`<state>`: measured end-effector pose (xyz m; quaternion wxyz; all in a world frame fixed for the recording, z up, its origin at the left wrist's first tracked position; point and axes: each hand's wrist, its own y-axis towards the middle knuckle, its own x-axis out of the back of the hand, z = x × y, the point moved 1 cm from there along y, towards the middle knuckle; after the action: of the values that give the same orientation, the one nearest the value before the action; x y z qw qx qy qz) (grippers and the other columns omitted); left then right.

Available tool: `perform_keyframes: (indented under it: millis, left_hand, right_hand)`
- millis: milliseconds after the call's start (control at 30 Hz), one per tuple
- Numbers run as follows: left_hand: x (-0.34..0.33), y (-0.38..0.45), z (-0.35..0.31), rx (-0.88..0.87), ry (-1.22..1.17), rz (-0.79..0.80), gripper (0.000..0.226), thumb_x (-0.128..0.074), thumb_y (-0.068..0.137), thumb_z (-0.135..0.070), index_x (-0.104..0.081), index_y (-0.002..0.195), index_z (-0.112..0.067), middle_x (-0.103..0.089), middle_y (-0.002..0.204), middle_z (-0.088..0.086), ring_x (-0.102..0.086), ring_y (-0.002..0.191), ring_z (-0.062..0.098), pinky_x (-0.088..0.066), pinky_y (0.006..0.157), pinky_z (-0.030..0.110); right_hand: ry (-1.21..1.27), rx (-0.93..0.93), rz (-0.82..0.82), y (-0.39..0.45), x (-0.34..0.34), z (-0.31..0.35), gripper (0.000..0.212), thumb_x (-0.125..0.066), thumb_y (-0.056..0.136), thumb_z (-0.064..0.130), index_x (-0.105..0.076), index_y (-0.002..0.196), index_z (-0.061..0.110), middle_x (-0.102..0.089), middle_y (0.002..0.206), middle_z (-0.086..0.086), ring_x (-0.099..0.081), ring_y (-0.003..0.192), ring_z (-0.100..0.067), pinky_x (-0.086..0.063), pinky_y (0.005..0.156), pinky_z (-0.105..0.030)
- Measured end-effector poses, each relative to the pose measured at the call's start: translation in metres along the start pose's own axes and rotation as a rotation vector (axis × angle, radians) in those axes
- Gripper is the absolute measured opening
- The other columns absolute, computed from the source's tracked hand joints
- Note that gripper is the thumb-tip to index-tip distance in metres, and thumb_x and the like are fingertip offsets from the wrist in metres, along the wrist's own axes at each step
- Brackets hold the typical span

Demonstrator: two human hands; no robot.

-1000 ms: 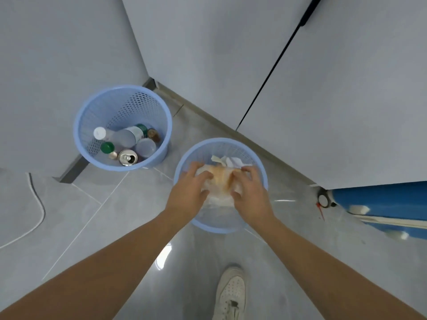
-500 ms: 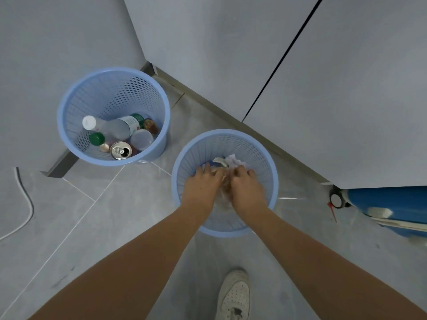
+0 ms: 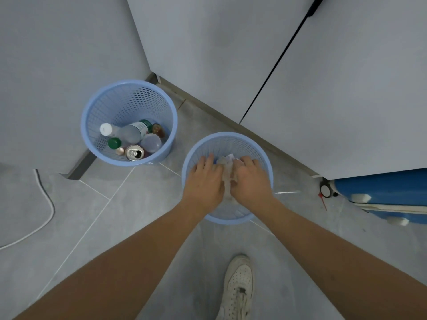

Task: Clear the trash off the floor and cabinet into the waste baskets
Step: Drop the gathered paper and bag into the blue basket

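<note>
A crumpled wad of pale wrapping, plastic or paper by the look of it, sits in the mouth of the near waste basket at the centre right of the frame, with white paper scraps showing just beyond it. It looks light, soft and springy, likely to puff back up once released, so it is best taken around its bulk and squeezed rather than pinched at an edge. The left hand lies against its left side with fingers fairly straight, pressing; the right hand has its fingers curled over the right side, gripping it. Both hands are inside the rim. To the upper left stands the second waste basket, holding bottles and a can. A white shoe is at the bottom, and a blue case is at right.
</note>
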<state>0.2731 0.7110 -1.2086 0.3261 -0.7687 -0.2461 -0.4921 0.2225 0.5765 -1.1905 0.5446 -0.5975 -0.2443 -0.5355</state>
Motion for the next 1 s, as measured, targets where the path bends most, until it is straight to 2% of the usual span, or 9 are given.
perform_keyframes:
  millis: [133,233,333,433,533,667,800,1000]
  left_hand:
    - [0.053,-0.026,0.003,-0.017,-0.104,-0.098,0.043,-0.041,0.104,-0.04,-0.051,0.14,-0.02,-0.047,0.143,0.008,-0.046,0.13,0.026,-0.044,0.104,0.039]
    - [0.097,-0.053,0.008,-0.013,-0.135,-0.114,0.043,-0.041,0.104,-0.04,-0.049,0.142,-0.02,-0.047,0.146,0.006,-0.046,0.13,0.026,-0.045,0.102,0.04]
    - [0.151,-0.085,0.012,0.019,-0.191,-0.122,0.047,-0.046,0.102,-0.042,-0.048,0.143,-0.02,-0.05,0.141,0.007,-0.049,0.125,0.027,-0.048,0.097,0.042]
    - [0.215,-0.125,0.019,0.052,-0.204,-0.124,0.051,-0.047,0.1,-0.049,-0.047,0.143,-0.023,-0.053,0.136,0.006,-0.051,0.122,0.028,-0.049,0.095,0.045]
    - [0.288,-0.175,0.031,0.089,-0.239,-0.13,0.057,-0.049,0.098,-0.052,-0.045,0.147,-0.023,-0.052,0.14,0.006,-0.05,0.127,0.03,-0.048,0.098,0.049]
    - [0.397,-0.262,0.051,0.143,-0.226,-0.157,0.059,-0.046,0.099,-0.056,-0.043,0.149,-0.026,-0.052,0.142,0.002,-0.049,0.13,0.025,-0.05,0.096,0.043]
    - [0.498,-0.352,0.059,0.229,-0.201,-0.214,0.058,-0.046,0.098,-0.058,-0.044,0.149,-0.029,-0.053,0.14,-0.001,-0.05,0.128,0.024,-0.048,0.098,0.043]
    - [0.64,-0.488,0.078,0.407,-0.066,-0.376,0.058,-0.041,0.096,-0.061,-0.046,0.145,-0.031,-0.053,0.137,-0.001,-0.049,0.128,0.024,-0.045,0.097,0.041]
  right_hand:
    - [0.087,0.037,-0.136,-0.024,0.04,0.028,0.033,-0.054,0.097,0.024,-0.062,0.126,0.012,-0.061,0.131,-0.006,-0.054,0.118,-0.027,-0.046,0.098,-0.041]
    - [0.111,0.051,-0.216,-0.047,0.074,0.055,0.034,-0.056,0.096,0.024,-0.064,0.128,0.011,-0.064,0.13,-0.006,-0.054,0.119,-0.03,-0.045,0.1,-0.042]
    - [0.125,0.086,-0.264,-0.076,0.112,0.084,0.039,-0.062,0.092,0.023,-0.065,0.129,0.012,-0.065,0.129,-0.005,-0.056,0.117,-0.031,-0.045,0.096,-0.042]
    - [0.189,0.095,-0.267,-0.11,0.158,0.119,0.041,-0.064,0.09,0.029,-0.063,0.13,0.017,-0.064,0.129,0.0,-0.054,0.118,-0.027,-0.047,0.095,-0.039]
    - [0.219,0.114,-0.237,-0.151,0.217,0.159,0.045,-0.065,0.09,0.034,-0.061,0.133,0.022,-0.062,0.131,0.003,-0.053,0.121,-0.025,-0.048,0.094,-0.039]
    - [0.219,0.175,-0.164,-0.212,0.312,0.219,0.044,-0.064,0.091,0.035,-0.06,0.134,0.024,-0.063,0.126,0.002,-0.054,0.119,-0.024,-0.046,0.093,-0.037]
    - [0.206,0.28,-0.145,-0.274,0.398,0.281,0.041,-0.068,0.091,0.033,-0.064,0.13,0.023,-0.065,0.119,-0.002,-0.057,0.113,-0.026,-0.045,0.094,-0.039]
    - [0.169,0.556,-0.184,-0.338,0.515,0.413,0.037,-0.069,0.089,0.031,-0.065,0.125,0.022,-0.066,0.118,-0.001,-0.06,0.109,-0.029,-0.05,0.091,-0.04]
